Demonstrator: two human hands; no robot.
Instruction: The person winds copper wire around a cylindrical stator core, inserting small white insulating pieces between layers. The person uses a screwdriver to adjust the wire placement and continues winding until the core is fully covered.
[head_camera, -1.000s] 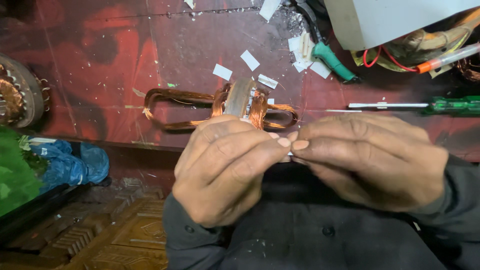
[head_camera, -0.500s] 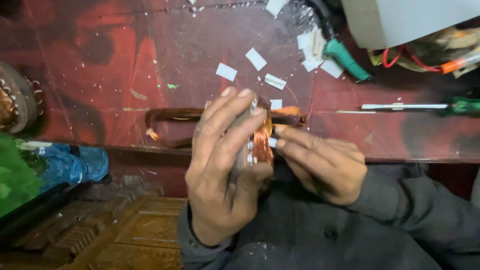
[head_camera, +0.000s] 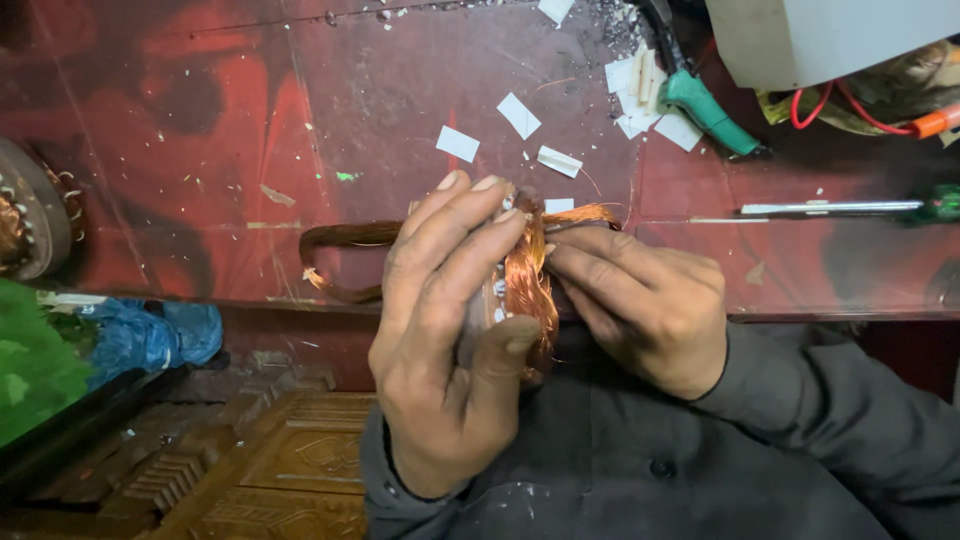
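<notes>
Both hands have shifted slightly lower and closer to the camera than half a second ago, and the copper bundle now stands more upright between them. Left hand (head_camera: 450, 340) is closed around the copper wire coil (head_camera: 525, 285), fingers wrapped over its top, thumb pressing the lower front. Right hand (head_camera: 645, 300) is closed too, fingertips pinching the coil's right side; the two hands touch at the coil. Coil sits at the front edge of the red desk (head_camera: 200, 130), held just above it. A second loop of copper winding (head_camera: 345, 240) trails left from the held part and lies flat on the desk.

Small white paper slips (head_camera: 520, 115) are scattered on the desk beyond the hands, a few more piled near a green-handled tool (head_camera: 705, 110) at upper right. A screwdriver (head_camera: 840, 208) with a green handle lies right of the hands, well apart. A grey box (head_camera: 820, 35) is at the top right corner with red and orange wires (head_camera: 860, 110) just below it; what is inside the box cannot be told. A round motor part (head_camera: 25, 215) sits at the left edge. Blue plastic bag (head_camera: 140, 335) and something green (head_camera: 35, 370) lie below the desk on the left, contents unclear. Carved wooden panel (head_camera: 260, 460) is under the hands.
</notes>
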